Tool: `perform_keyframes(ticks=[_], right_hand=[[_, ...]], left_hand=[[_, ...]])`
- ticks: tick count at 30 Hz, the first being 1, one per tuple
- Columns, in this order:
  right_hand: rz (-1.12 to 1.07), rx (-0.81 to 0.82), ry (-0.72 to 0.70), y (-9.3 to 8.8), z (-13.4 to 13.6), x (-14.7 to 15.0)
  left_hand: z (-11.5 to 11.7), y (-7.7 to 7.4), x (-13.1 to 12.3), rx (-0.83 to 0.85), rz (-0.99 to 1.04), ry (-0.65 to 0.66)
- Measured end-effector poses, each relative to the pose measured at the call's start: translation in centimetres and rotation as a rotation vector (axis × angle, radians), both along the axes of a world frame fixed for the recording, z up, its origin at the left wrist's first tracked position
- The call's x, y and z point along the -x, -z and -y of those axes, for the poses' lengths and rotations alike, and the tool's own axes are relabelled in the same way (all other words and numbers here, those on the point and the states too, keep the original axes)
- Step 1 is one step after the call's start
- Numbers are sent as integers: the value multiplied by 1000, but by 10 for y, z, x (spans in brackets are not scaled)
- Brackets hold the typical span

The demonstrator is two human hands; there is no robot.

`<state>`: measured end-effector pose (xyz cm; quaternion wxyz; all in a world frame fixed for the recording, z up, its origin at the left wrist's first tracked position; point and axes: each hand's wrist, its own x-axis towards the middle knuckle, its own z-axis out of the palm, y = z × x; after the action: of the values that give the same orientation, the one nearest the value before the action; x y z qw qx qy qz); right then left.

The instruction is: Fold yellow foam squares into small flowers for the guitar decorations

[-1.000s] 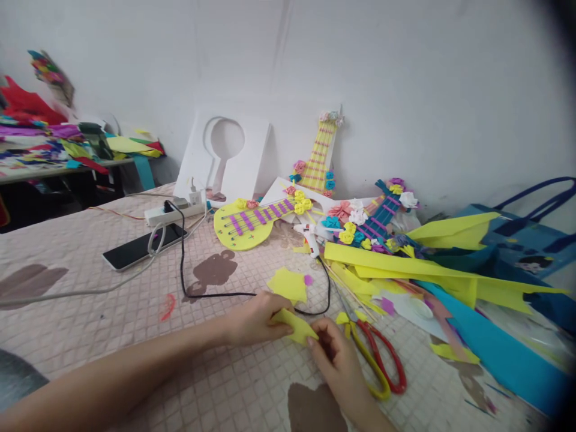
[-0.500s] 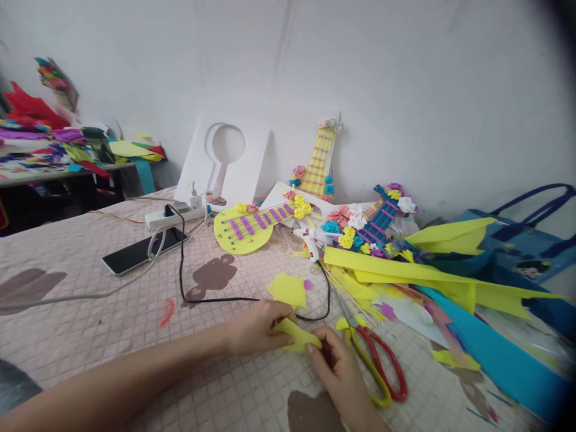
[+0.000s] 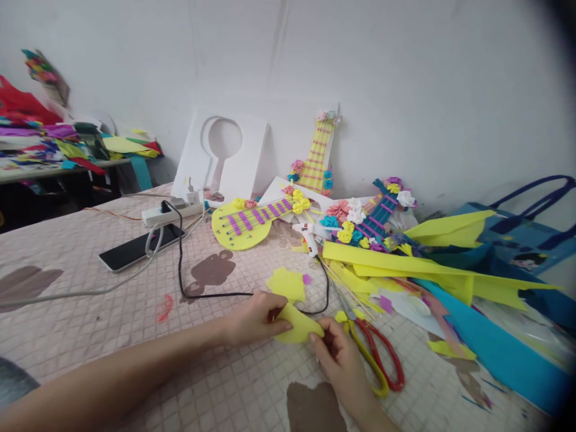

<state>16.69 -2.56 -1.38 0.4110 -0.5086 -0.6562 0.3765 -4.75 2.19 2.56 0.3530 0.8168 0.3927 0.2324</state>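
Yellow paper, at our view's six o'clock, spreads broader than half a second ago, perhaps unfolded; our left hand pinches its nine-o'clock edge, our right hand its three-o'clock edge, fingertips closed. Glue gun lies beyond, at twelve.

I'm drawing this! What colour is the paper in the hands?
The held paper is yellow; see the head view.

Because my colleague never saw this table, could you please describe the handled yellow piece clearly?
On the grid-patterned tablecloth, near the front, the left hand and right hand almost meet. The yellow piece spans them, pinched at each end. Yellow paper also lies just beyond, but only this piece is held.
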Motion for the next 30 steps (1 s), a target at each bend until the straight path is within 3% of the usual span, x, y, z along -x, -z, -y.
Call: perform_keyframes(ticks=[6, 13, 24, 30], right_hand=[[-65, 21, 0, -2, -3, 1], [-180, 160, 8, -7, -1, 2], [-226, 188, 7, -7, -2, -2], [-212, 157, 37, -10, -2, -2]], left_hand=[[-1, 6, -2, 93, 124, -9], [-7, 15, -4, 501, 433, -32], [-6, 13, -5, 591, 463, -86], [-7, 14, -5, 614, 543, 9]])
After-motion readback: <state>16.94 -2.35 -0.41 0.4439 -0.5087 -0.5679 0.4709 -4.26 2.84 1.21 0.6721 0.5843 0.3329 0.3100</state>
